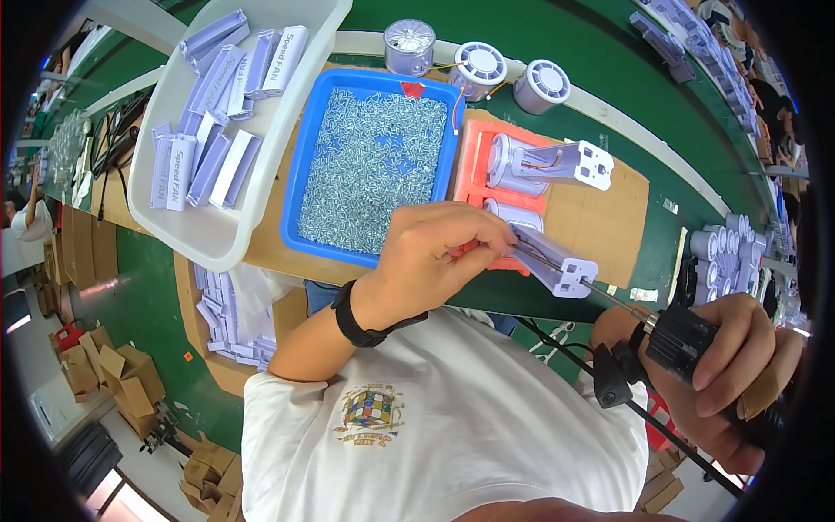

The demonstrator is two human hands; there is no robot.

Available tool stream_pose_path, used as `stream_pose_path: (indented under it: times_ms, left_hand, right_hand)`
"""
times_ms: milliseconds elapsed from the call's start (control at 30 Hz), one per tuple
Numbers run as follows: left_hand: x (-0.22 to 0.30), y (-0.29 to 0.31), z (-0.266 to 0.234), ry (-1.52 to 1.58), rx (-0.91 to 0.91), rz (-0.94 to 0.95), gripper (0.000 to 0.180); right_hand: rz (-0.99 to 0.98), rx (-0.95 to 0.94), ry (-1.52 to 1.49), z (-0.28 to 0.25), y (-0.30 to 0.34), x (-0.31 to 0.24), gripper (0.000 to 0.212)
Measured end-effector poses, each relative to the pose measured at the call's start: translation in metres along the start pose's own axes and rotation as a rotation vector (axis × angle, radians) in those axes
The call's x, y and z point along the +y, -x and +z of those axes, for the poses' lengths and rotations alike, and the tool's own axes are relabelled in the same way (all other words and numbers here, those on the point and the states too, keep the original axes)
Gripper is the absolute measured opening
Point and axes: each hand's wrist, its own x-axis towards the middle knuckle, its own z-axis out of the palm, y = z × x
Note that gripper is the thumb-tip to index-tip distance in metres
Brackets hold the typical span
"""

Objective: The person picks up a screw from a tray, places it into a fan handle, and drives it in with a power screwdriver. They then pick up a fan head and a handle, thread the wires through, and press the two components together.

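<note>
My right hand (739, 365) is wrapped round a black electric screwdriver (683, 341). Its long steel bit reaches left through the end plate of a pale lilac fan housing (570, 277). Over that housing's open channel my left hand (435, 248) pinches thumb and finger together; whatever they hold is hidden. The housing's round base (515, 214) rests in an orange-red foam holder (472, 178). Beside it, farther off, a second housing (570, 163) lies in the same holder with thin wires showing in its channel.
Left of the holder stands a blue tray (290, 187) of small silver screws (370, 174). A translucent bin (235, 252) holds lilac cover strips (235, 170). Several round fan parts (480, 68) stand at the back. A box of strips (230, 322) sits below the table edge.
</note>
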Motion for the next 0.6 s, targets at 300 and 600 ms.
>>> stream_pose_path:
  times_ms: [300,600]
  left_hand:
    - [-0.006,-0.002,0.004,-0.096,0.006,0.236,0.015]
    - [-0.008,0.0,0.002,-0.158,-0.003,0.201,0.021]
  right_hand:
    - [0.064,0.11,0.093,0.015,0.002,-0.005,0.039]
    - [0.05,0.037,0.133,0.019,-0.001,0.002,0.047]
